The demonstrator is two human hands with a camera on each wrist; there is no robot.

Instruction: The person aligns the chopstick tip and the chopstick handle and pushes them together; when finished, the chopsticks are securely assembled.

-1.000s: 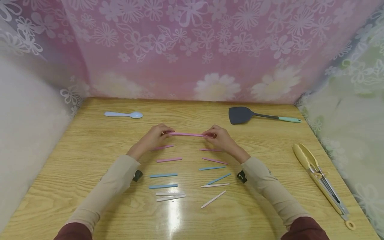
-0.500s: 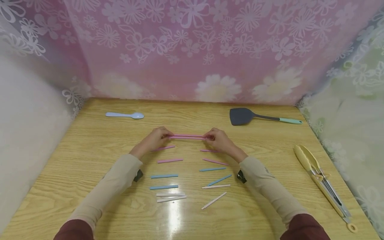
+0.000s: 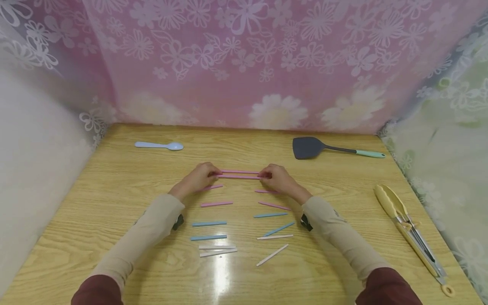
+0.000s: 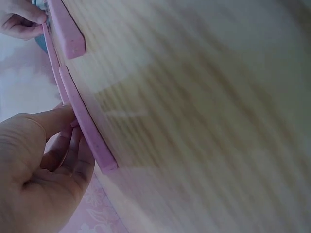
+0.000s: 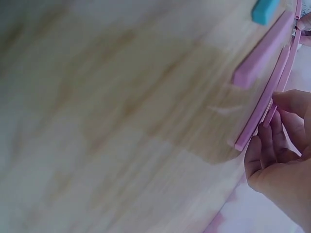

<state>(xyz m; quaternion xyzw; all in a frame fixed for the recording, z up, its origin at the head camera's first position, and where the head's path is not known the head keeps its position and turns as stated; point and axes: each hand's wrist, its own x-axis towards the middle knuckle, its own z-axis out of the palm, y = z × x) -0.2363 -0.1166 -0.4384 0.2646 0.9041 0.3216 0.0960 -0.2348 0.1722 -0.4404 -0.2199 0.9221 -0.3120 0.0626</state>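
Note:
In the head view, two long pink chopsticks point(image 3: 240, 177) lie side by side across the gap between my hands, a narrow space between them. My left hand point(image 3: 199, 177) pinches their left ends with thumb and fingers. At the right ends, my right hand point(image 3: 279, 178) pinches likewise. Short pink stick pieces lie just below each hand: one shows close by the left fingers as a pink piece point(image 4: 90, 124) in the left wrist view. The right wrist view has another pink piece point(image 5: 262, 104) beside the right fingers. The hands cover the chopsticks' ends.
Nearer me lie two columns of short pieces: pink point(image 3: 216, 204), blue point(image 3: 209, 223) and white point(image 3: 272, 255). A light-blue spoon point(image 3: 158, 145) is at the back left, a dark spatula point(image 3: 309, 148) at the back right. Yellow-tipped tongs point(image 3: 409, 235) lie along the right edge.
The two pink chopsticks, nearly overlapping a second ago, have spread apart into two parallel lines. Both hands have moved slightly toward me, still pinching the ends. The short pieces have not moved.

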